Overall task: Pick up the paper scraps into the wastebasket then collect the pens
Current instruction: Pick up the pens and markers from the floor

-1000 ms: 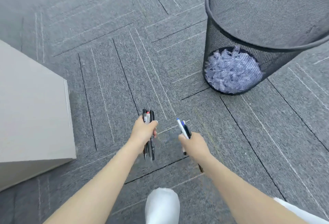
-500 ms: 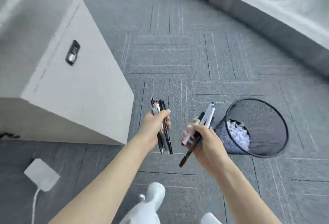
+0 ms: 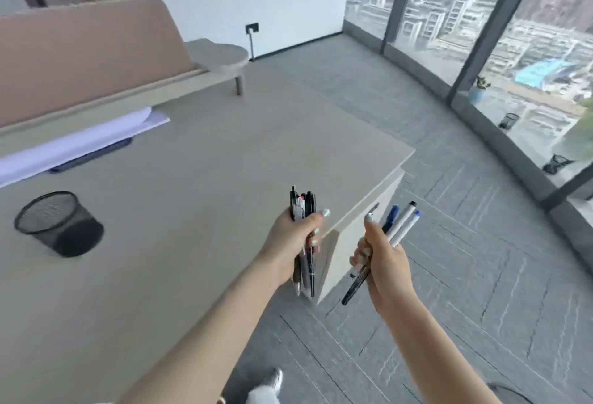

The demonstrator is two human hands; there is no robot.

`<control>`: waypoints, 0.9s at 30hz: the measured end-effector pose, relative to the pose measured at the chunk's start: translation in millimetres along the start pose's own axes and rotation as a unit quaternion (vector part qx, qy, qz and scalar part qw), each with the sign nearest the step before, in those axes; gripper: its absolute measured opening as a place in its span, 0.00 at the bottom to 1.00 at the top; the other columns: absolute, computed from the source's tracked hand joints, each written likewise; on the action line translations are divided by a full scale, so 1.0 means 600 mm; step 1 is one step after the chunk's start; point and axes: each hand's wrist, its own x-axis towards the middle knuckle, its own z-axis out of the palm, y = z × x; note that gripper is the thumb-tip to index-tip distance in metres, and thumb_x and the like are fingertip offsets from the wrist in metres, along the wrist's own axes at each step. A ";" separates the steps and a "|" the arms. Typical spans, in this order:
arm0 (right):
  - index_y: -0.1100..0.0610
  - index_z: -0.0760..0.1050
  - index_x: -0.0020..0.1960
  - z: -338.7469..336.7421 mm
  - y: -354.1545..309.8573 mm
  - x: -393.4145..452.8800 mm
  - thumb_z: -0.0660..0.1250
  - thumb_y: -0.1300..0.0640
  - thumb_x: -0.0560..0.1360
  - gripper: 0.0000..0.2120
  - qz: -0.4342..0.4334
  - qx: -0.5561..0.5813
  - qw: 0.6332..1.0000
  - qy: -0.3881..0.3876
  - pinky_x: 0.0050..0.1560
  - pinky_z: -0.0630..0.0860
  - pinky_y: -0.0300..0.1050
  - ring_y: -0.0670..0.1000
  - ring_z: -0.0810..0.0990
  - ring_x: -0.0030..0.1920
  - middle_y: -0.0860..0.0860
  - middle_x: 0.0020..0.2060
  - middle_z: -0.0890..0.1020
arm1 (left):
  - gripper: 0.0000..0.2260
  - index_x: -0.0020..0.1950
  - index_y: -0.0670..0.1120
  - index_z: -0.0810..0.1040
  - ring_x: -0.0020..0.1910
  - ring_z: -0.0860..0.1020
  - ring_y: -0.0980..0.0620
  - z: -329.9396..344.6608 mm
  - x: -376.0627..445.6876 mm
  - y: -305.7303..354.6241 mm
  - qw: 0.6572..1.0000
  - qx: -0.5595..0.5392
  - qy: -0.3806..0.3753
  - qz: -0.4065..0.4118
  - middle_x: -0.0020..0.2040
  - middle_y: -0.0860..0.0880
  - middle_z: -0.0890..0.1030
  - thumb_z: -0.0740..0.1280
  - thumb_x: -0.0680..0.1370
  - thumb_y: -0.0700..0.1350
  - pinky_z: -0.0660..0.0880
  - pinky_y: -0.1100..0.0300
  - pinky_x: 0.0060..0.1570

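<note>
Both fists are clamped on pens (image 3: 304, 236) — left hand (image 3: 293, 244) over the desk (image 3: 205, 185) corner, right hand (image 3: 383, 259) beside it — so I'd carry them level to the mesh cup (image 3: 59, 224) near the left edge.

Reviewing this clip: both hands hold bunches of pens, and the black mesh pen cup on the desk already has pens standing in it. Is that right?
Not quite. The head view shows the mesh pen cup on the desk with no pens in it. The rest holds: the left hand grips one bunch of pens and the right hand grips another.
</note>
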 end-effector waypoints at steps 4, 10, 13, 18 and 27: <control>0.55 0.71 0.33 0.166 -0.032 -0.076 0.65 0.53 0.74 0.12 -0.013 -0.028 0.997 -0.072 0.35 0.70 0.46 0.50 0.71 0.28 0.48 0.24 0.74 | 0.10 0.37 0.47 0.68 0.21 0.66 0.56 -0.142 -0.093 0.104 0.987 -0.048 0.138 0.061 0.28 0.50 0.68 0.65 0.76 0.40 0.66 0.65 0.23; 0.56 0.71 0.33 0.439 -0.010 -0.159 0.62 0.58 0.74 0.11 -0.026 -0.025 0.986 -0.165 0.44 0.71 0.45 0.49 0.76 0.33 0.49 0.27 0.78 | 0.13 0.33 0.46 0.67 0.20 0.68 0.56 -0.414 -0.193 0.206 0.915 -0.103 0.356 0.160 0.20 0.53 0.71 0.65 0.77 0.42 0.65 0.61 0.28; 0.56 0.74 0.34 0.556 0.036 -0.173 0.60 0.58 0.75 0.12 -0.046 -0.065 0.978 -0.192 0.40 0.70 0.41 0.45 0.78 0.32 0.49 0.32 0.80 | 0.11 0.37 0.47 0.67 0.25 0.69 0.54 -0.521 -0.199 0.218 0.881 -0.088 0.425 0.188 0.26 0.50 0.72 0.64 0.77 0.44 0.65 0.61 0.29; 0.55 0.76 0.39 0.739 0.132 -0.146 0.60 0.57 0.77 0.10 -0.045 -0.143 0.963 -0.222 0.39 0.69 0.36 0.43 0.77 0.39 0.48 0.38 0.81 | 0.07 0.41 0.47 0.69 0.32 0.72 0.56 -0.649 -0.128 0.219 0.873 -0.065 0.437 0.205 0.35 0.51 0.75 0.63 0.78 0.45 0.69 0.65 0.35; 0.55 0.70 0.30 0.785 0.273 -0.040 0.59 0.45 0.68 0.15 -0.011 -0.378 0.901 -0.211 0.39 0.61 0.44 0.48 0.64 0.26 0.45 0.19 0.67 | 0.08 0.50 0.42 0.72 0.40 0.77 0.55 -0.733 -0.002 0.146 0.923 0.076 0.345 0.152 0.43 0.50 0.80 0.64 0.78 0.46 0.72 0.63 0.43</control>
